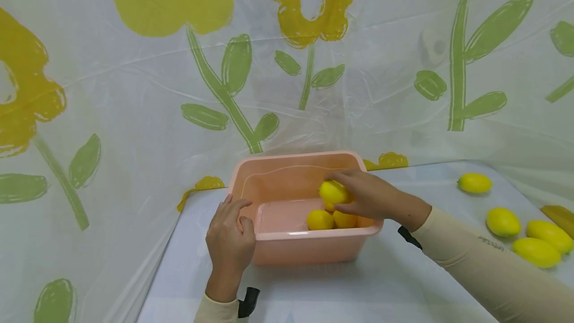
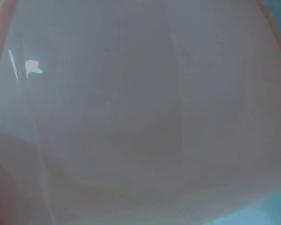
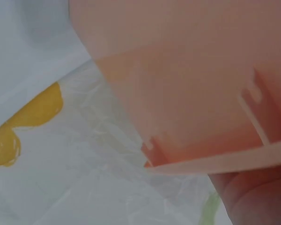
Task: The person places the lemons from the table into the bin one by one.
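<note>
1. Above the tub's (image 1: 309, 252) right part, the right hand (image 1: 369, 194) grasps a lemon (image 1: 334, 192), thumb on the near side, fingers on the far side.
2. At the tub's near left corner, the left hand (image 1: 230, 236) is slack, fingers lightly bent, holding nothing between them; whether it touches the rim cannot be told.
3. Below the held lemon, three more lie at the right of the tub floor: left one (image 1: 320, 220) and right one (image 1: 345, 220) side by side by the near wall, a third (image 1: 329, 207) partly hidden behind them.
4. Both wrists: beige sleeve (image 1: 480, 258) and black strap (image 1: 249, 302).
5. Right of the tub, well apart, four lemons on the white table (image 1: 309, 295): one far (image 1: 474, 183), one nearer (image 1: 503, 222), then a close pair (image 1: 536, 252) at the near right.
6. Beyond the table: pale cloth (image 1: 381, 93) printed with flowers (image 1: 332, 9).
</note>
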### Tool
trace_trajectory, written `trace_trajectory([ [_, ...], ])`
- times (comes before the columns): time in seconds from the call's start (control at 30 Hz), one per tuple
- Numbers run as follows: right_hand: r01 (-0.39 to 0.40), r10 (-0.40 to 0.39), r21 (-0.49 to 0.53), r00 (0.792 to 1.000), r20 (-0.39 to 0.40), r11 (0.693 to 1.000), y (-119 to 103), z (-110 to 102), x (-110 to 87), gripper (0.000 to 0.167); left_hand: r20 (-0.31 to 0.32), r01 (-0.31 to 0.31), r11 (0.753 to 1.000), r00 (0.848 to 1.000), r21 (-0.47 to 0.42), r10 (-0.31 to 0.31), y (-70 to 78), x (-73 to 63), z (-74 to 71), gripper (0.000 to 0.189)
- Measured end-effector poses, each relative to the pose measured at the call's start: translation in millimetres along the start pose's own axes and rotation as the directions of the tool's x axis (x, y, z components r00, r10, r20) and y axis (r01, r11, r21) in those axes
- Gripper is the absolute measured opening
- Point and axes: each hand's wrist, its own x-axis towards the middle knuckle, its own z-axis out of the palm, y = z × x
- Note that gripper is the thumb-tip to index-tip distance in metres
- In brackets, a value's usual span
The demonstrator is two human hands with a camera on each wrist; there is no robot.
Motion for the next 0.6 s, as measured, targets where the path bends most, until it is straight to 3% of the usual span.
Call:
trace_trajectory([
  [0.43,0.086,-0.075,-0.076,0.988,0.135,0.993,4,14,22.2,0.052,0.016,0.015,1.0,1.0,-0.001,-0.015,-0.1,0.6,-0.1,0.031],
  [0.6,0.105,-0.08,-0.181,0.987,0.14,0.978,4,19,26.4,0.049,0.014,0.013,1.0,1.0,-0.001,-0.013,-0.4,0.7,-0.2,0.03],
])
